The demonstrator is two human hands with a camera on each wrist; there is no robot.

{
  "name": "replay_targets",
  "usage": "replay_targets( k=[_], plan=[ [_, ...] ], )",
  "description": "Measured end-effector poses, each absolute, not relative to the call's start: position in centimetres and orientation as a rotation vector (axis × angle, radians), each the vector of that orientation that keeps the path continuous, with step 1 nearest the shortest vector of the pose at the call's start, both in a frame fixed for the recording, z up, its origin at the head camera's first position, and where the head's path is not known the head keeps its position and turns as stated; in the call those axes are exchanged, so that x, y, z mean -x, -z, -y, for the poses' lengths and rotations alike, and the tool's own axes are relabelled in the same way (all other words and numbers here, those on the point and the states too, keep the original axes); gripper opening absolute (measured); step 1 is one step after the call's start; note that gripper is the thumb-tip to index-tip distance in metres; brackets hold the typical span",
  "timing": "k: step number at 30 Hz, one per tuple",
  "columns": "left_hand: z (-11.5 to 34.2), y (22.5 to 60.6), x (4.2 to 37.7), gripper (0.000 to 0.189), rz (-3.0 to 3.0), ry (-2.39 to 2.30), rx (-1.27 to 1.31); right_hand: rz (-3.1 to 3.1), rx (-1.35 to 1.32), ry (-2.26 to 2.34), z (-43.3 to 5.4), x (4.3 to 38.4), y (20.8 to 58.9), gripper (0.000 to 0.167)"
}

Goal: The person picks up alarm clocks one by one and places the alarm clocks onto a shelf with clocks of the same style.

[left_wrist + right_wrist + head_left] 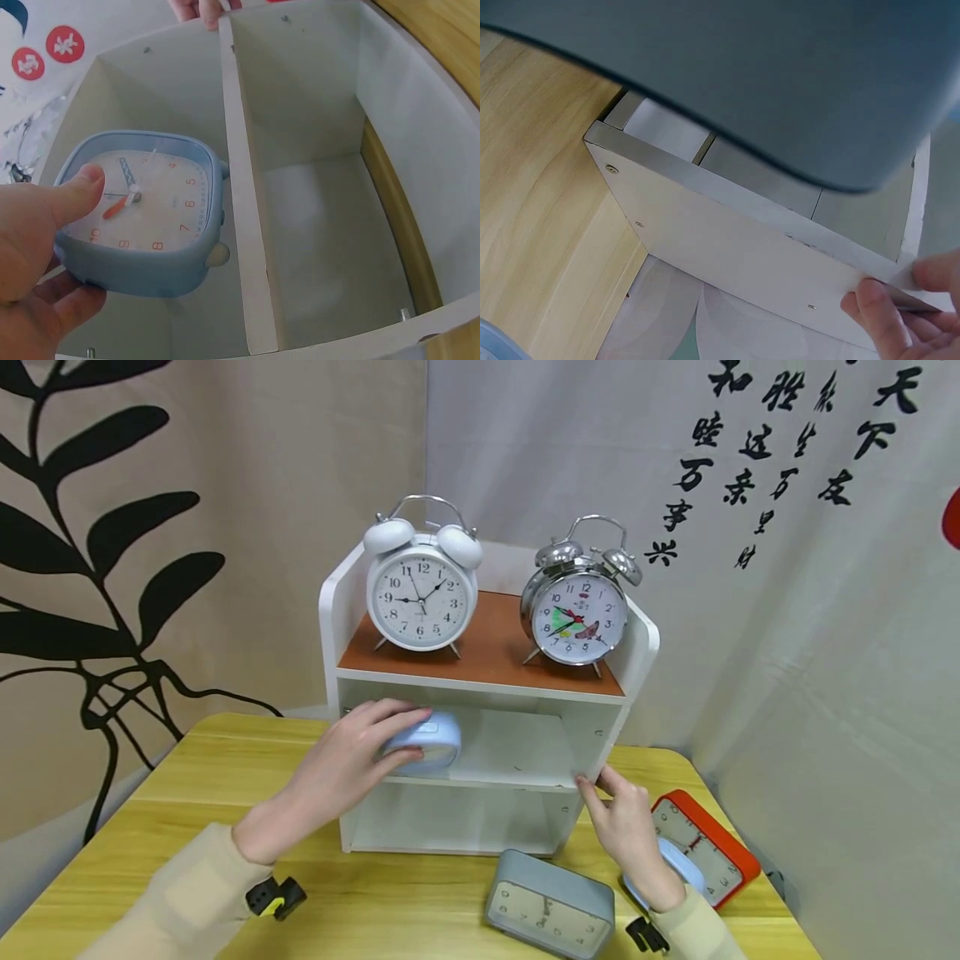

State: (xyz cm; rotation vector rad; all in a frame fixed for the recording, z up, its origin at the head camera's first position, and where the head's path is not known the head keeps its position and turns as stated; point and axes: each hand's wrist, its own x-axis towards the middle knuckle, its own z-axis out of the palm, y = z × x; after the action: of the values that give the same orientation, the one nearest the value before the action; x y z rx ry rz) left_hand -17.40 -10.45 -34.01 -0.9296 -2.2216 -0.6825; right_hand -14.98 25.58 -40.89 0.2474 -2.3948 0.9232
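My left hand [363,747] grips a light blue alarm clock [442,739] at the left part of the white shelf unit's [517,747] middle compartment. In the left wrist view, the thumb lies over the face of this clock [150,217] and the fingers are underneath. Whether the clock touches the shelf board I cannot tell. With thumb and fingers, my right hand [628,827] holds the unit's right side edge, near the middle board. The right wrist view shows those fingers [885,319] around the edge of the white side panel [727,236].
On the brown top board stand a white twin-bell clock [423,597] and a silver twin-bell clock [579,620]. A grey rectangular clock [555,902] sits in front on the wooden table [375,910]. An orange-red clock [712,852] and a light blue object [681,864] lie by the right wrist.
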Motion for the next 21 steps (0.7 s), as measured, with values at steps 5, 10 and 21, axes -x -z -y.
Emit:
replay_targets(
  k=[5,10,21],
  plan=[
    [10.34,33.89,17.51,0.046,2.25,0.657,0.924,2.398,-0.237,-0.923,-25.56,14.98,40.95,0.026],
    [10.26,33.8,17.68,0.045,2.29,0.652,0.899,2.395,-0.246,-0.914,-25.5,14.98,40.97,0.025],
    [10.34,33.18,18.11,0.043,2.303,0.576,0.904,2.394,-0.249,-0.917,-25.47,14.93,40.87,0.025]
  ],
)
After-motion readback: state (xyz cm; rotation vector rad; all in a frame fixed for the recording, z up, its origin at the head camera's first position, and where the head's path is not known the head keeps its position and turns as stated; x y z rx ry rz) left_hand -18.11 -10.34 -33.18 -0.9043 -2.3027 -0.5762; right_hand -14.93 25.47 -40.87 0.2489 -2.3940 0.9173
